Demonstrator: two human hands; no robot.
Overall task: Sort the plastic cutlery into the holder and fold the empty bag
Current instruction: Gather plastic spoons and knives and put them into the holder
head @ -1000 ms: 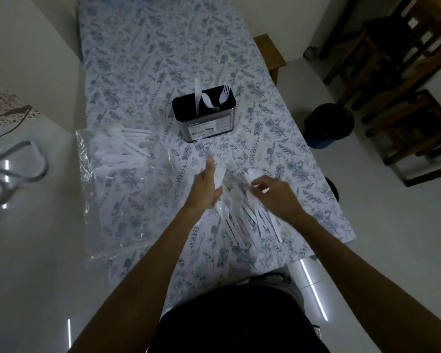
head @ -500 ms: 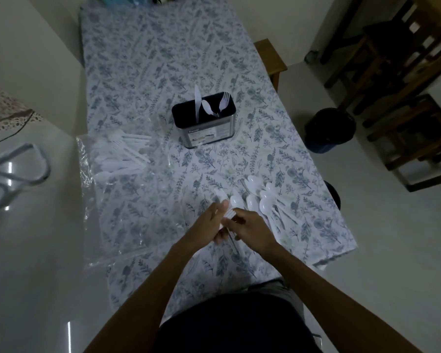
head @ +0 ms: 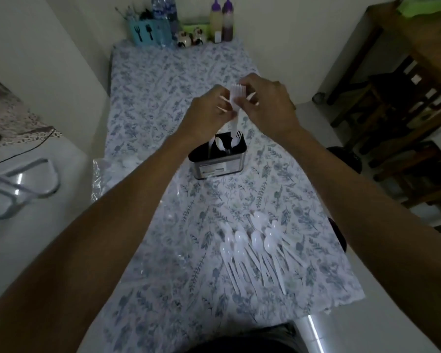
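Both of your hands are closed around one small bunch of white plastic forks, held upright in the air above the holder. Your left hand pinches the bunch from the left with curled fingers, and your right hand curls round it from the right, thumb and fingers meeting near the fork heads. The tines point up between your two hands, and the handles hang down toward the holder's open top. Whether the handle tips touch the holder, you cannot tell from this view.

The holder is a dark, rectangular metal tin with a pale label on its near side. It stands upright on the table, which is covered in a cloth printed with blue-grey leaves. Inside it stand a fork, a spoon and another white piece, all heads up.

Nearer to you, right of centre, a loose row of white plastic spoons lies flat on the cloth, bowls pointing away from you and handles fanned toward you. At the table's left edge, partly hidden behind your left forearm, lies the clear plastic bag; its contents are too blurred to make out.

At the far end of the table stand bottles and a blue cutlery caddy.
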